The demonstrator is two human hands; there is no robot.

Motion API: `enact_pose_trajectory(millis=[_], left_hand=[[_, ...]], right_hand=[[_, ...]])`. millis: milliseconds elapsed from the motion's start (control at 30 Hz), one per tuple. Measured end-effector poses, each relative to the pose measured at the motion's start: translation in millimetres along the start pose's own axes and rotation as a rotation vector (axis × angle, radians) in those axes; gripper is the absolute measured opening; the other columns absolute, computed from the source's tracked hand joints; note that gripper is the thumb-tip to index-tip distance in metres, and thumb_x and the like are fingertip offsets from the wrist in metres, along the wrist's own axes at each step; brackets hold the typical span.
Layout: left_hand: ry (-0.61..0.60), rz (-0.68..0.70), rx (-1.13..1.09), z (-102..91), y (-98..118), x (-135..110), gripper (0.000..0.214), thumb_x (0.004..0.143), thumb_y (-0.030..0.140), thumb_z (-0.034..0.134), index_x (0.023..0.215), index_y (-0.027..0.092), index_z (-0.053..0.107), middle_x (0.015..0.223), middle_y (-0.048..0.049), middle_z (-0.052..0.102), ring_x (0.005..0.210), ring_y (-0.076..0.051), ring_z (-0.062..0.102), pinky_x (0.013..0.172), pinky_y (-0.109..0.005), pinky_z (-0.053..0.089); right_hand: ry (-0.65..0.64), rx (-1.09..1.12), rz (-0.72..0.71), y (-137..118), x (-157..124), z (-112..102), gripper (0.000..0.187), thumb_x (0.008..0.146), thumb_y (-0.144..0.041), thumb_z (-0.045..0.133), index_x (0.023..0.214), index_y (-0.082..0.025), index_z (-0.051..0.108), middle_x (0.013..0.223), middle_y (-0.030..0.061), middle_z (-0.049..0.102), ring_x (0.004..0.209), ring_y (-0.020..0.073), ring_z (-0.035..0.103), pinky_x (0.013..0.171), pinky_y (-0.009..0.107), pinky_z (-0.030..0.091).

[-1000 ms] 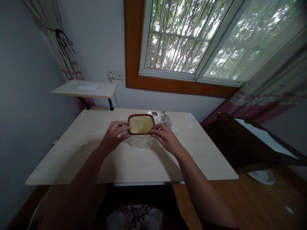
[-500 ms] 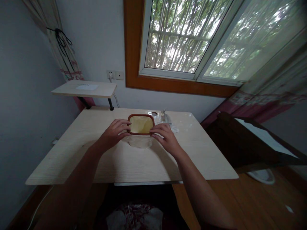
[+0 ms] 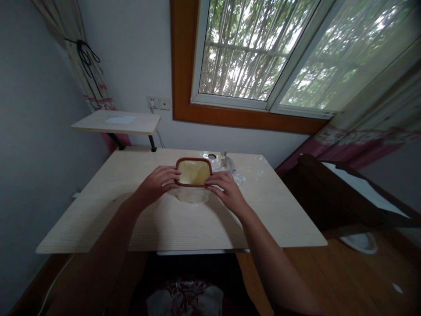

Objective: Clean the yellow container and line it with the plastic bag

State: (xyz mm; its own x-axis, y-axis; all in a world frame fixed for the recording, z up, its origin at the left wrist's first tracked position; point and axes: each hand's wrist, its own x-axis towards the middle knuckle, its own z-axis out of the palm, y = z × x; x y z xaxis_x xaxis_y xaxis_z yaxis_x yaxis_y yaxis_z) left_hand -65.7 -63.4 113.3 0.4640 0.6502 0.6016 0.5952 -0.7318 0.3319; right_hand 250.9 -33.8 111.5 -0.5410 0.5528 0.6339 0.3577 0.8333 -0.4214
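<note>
A rounded rectangular lid point(image 3: 193, 173) with a brown rim and a see-through, yellowish middle is in front of me, towards the far side of the desk. My left hand point(image 3: 158, 181) grips its left edge, fingers on top and thumb at the near side. At the right near corner my right hand point(image 3: 226, 186) holds it the same way. Beneath and nearer to me shows a clear plastic container point(image 3: 192, 195); the lid hides most of it. Whether the two are pressed together I cannot tell.
Crumpled clear plastic point(image 3: 230, 164) lies behind my right hand, beside a round hole point(image 3: 212, 156) in the pale desk point(image 3: 197, 228). A raised shelf point(image 3: 131, 126) with a paper point(image 3: 120, 119) stands at the back left. A dark piece of furniture point(image 3: 348, 193) is on the right.
The lid's near edge has shifted very slightly towards me, and both hands keep their hold on it. Otherwise the scene looks the same.
</note>
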Motion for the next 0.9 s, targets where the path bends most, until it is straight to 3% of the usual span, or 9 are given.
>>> enact_pose_trajectory(millis=[100,267,467,600,900], left_hand=[[0.018,-0.044,0.003,-1.8,3,0,0.023,0.095,0.04,0.062,0.111,0.025,0.07,0.125,-0.0078,0.07,0.123,-0.023,0.06,0.105,-0.044,0.048],[0.063,-0.187,0.022,-4.7,6,7,0.032,0.099,0.041,0.053,0.124,0.024,0.066,0.142,-0.0093,0.059,0.132,-0.024,0.053,0.113,-0.046,0.042],[0.008,-0.304,-0.064,9.1,-10,18,0.054,0.098,0.049,0.049,0.146,0.023,0.051,0.156,-0.01,0.047,0.146,-0.026,0.04,0.122,-0.049,0.031],[0.007,-0.318,-0.12,19.3,-17,19,0.06,0.097,0.049,0.05,0.15,0.022,0.047,0.158,-0.0096,0.045,0.147,-0.025,0.039,0.124,-0.047,0.029],[0.1,-0.313,-0.237,35.1,-24,11,0.054,0.098,0.041,0.05,0.149,0.024,0.048,0.156,-0.0084,0.046,0.145,-0.024,0.042,0.124,-0.046,0.03]], right_hand=[[0.02,0.008,0.009,-3,1,-2,0.021,0.096,-0.033,0.066,0.117,-0.032,0.072,0.113,0.0043,0.071,0.113,0.025,0.061,0.101,0.049,0.046],[0.098,0.005,0.065,2,11,-5,0.044,0.096,-0.041,0.064,0.139,-0.035,0.058,0.141,0.0079,0.057,0.132,0.028,0.051,0.112,0.053,0.042],[-0.032,0.025,0.115,16,23,1,0.065,0.097,-0.05,0.058,0.156,-0.033,0.037,0.159,0.0083,0.04,0.146,0.0285,0.038,0.121,0.055,0.031],[-0.072,0.068,0.13,21,22,8,0.063,0.099,-0.053,0.054,0.156,-0.034,0.036,0.161,0.0071,0.037,0.148,0.0283,0.035,0.123,0.054,0.029],[-0.021,0.189,0.151,24,14,22,0.056,0.101,-0.05,0.05,0.153,-0.032,0.039,0.162,0.0071,0.035,0.15,0.026,0.032,0.125,0.051,0.025]])
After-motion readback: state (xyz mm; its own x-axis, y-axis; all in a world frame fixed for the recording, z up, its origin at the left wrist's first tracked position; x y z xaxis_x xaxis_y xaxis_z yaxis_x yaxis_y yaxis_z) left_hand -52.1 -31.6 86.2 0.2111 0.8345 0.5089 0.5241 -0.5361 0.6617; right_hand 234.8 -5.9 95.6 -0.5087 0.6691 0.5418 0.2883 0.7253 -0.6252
